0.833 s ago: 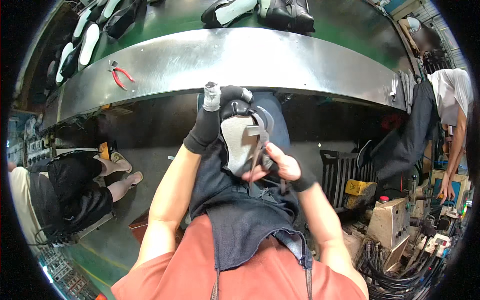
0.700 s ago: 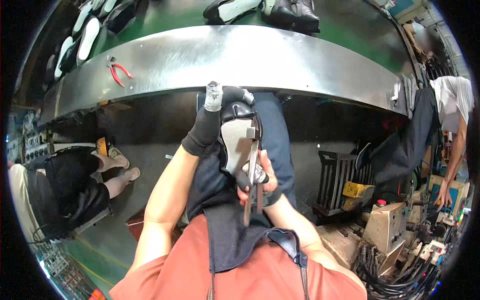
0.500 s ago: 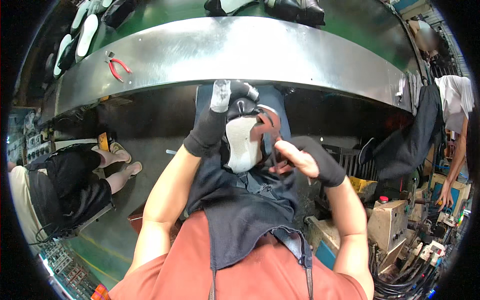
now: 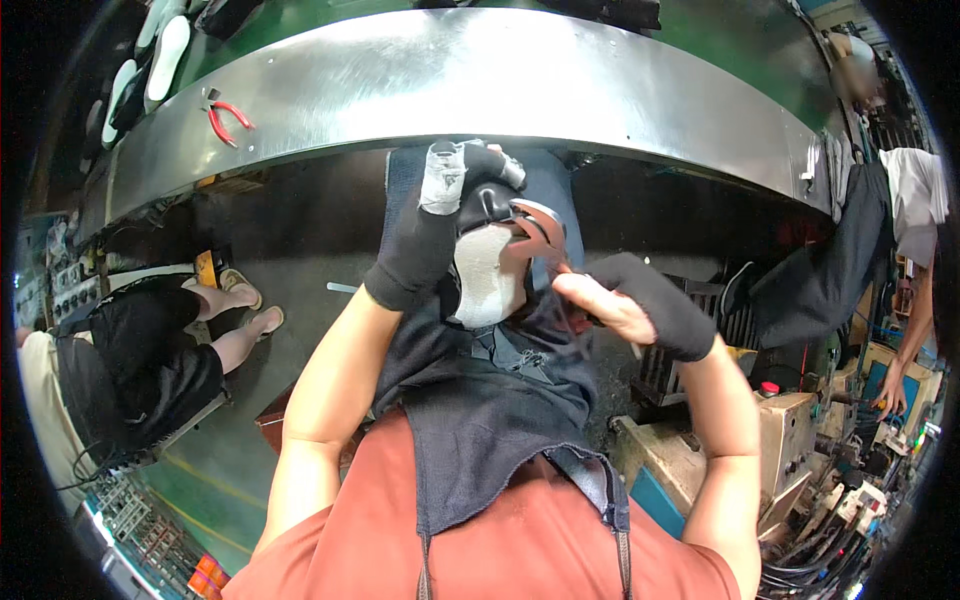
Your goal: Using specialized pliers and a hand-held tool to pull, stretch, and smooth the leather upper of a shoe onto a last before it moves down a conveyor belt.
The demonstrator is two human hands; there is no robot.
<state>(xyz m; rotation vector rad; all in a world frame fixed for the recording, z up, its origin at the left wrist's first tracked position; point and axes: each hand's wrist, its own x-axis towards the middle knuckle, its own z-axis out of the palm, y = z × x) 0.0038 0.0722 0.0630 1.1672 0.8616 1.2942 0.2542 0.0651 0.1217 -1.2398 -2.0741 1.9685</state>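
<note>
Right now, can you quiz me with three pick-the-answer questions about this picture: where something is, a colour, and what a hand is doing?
1. Where do the red-handled pliers lie?
A. on the metal bench
B. on the floor
C. in the lap

2. What colour is the shoe's sole?
A. green
B. whitish
C. blue

3. What is the left hand doing?
A. hanging free
B. gripping the shoe
C. resting on the bench

Answers: 1 A, they rest on its far left part; 2 B, the pale sole faces up; 3 B, the gloved hand wraps it.

We sit before a curved steel counter (image 4: 560, 80) bearing red pliers (image 4: 228, 117), green belt (image 4: 760, 40) beyond. Grey floor (image 4: 300, 330) below; machines and cables (image 4: 840, 470) crowd our right, a seated person (image 4: 130, 360) left.
</note>
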